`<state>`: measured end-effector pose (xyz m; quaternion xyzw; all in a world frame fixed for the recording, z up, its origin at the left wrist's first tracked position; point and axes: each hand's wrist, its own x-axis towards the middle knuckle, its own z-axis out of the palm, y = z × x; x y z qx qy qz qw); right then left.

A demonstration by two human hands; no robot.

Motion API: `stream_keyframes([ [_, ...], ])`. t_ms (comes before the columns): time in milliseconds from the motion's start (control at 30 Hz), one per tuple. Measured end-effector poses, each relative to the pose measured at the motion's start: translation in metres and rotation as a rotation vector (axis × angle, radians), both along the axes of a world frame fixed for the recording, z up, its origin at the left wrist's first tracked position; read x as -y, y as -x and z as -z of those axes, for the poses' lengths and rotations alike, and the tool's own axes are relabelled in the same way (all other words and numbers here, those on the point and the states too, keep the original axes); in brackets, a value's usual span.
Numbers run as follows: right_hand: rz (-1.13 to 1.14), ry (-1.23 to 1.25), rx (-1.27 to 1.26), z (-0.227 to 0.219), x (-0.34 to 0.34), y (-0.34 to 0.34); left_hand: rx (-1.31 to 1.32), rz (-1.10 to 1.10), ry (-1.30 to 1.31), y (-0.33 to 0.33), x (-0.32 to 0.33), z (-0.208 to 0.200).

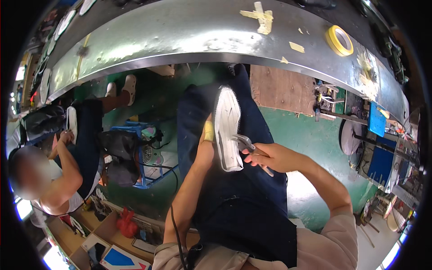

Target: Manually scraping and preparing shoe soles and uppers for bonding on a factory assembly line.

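A shoe [228, 119] lies bottom up along my lap, its pale sole side facing me and its edge rimmed in white. Along its left side is my left hand [206, 143], gripping it; yellow tape is wrapped round a digit, and the other fingers are hidden by the shoe. My right hand [268, 156] is closed round the handles of metal pincers [243, 142]. The tool's curved jaws are at the right edge of the shoe bottom, near its middle; I cannot tell whether they grip anything. Dark cloth [252, 189] covers my lap under both.
A metal bench [180, 33] runs across ahead, bearing a yellow tape roll [339, 40] and tape scraps. At left a co-worker [67, 166] holds another shoe, beside a blue stool [145, 176]. A black cable [173, 211] hangs by my left arm. Wooden compartments [108, 227] stand lower left.
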<state>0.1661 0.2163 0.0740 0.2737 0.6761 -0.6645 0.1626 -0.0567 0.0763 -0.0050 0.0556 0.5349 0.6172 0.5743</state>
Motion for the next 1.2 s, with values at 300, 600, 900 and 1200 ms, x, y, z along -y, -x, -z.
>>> stream_keyframes([
  [300,0.052,-0.385,-0.084,-0.01,0.026,0.036,-0.173,0.131,-0.06,-0.008,0.018,-0.007],
  [600,-0.26,-0.797,-0.073,-0.036,-0.028,0.049,-0.393,0.179,-0.094,-0.008,0.018,0.004],
  [900,-0.13,-0.747,-0.117,0.004,0.026,0.058,0.256,-0.036,-0.232,-0.005,0.027,0.016],
  [1200,0.174,0.06,0.205,-0.021,0.003,0.057,-0.657,0.425,0.055,0.013,0.015,-0.002],
])
